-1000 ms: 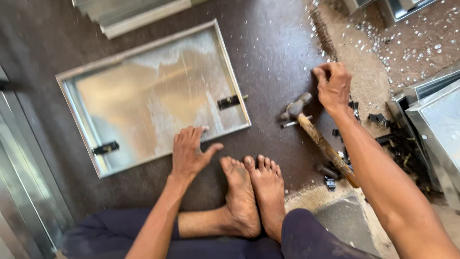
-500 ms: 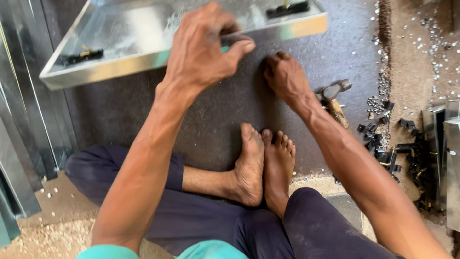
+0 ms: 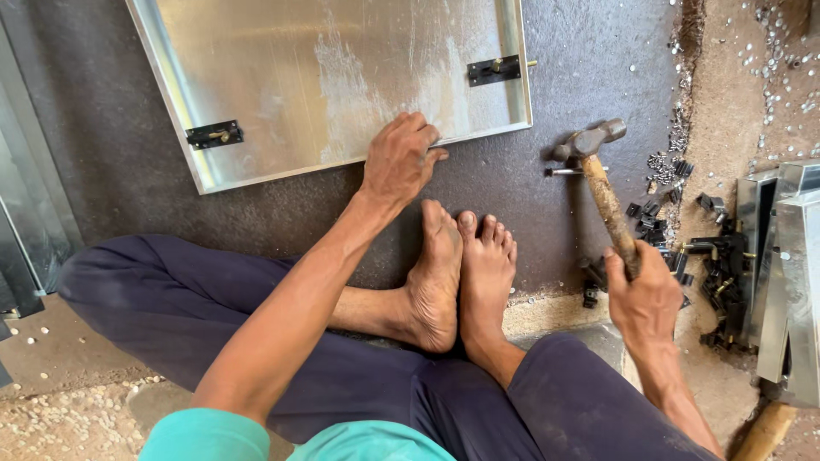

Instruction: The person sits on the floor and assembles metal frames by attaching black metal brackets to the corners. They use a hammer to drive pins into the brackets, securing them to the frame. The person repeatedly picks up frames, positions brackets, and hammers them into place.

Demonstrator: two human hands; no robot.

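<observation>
A shallow metal tray-like panel (image 3: 282, 77) with two black latches (image 3: 213, 134) lies on the dark mat (image 3: 589, 60) in front of me. My left hand (image 3: 400, 160) grips its near rim at the lower right. My right hand (image 3: 645, 294) is closed around the wooden handle of a hammer (image 3: 598, 166), whose steel head rests on the mat to the right of the panel. My bare feet (image 3: 461, 273) lie crossed between the two hands.
Small black metal fittings (image 3: 713, 256) and loose rivets (image 3: 769, 77) are scattered on the dirt floor at the right. Folded sheet-metal pieces (image 3: 790, 273) stand at the right edge, more metal strips (image 3: 26, 222) at the left.
My left hand has taken hold of the panel's near rim. My right hand has closed on the hammer handle, which it was only reaching for earlier. The view has swung back over the panel.
</observation>
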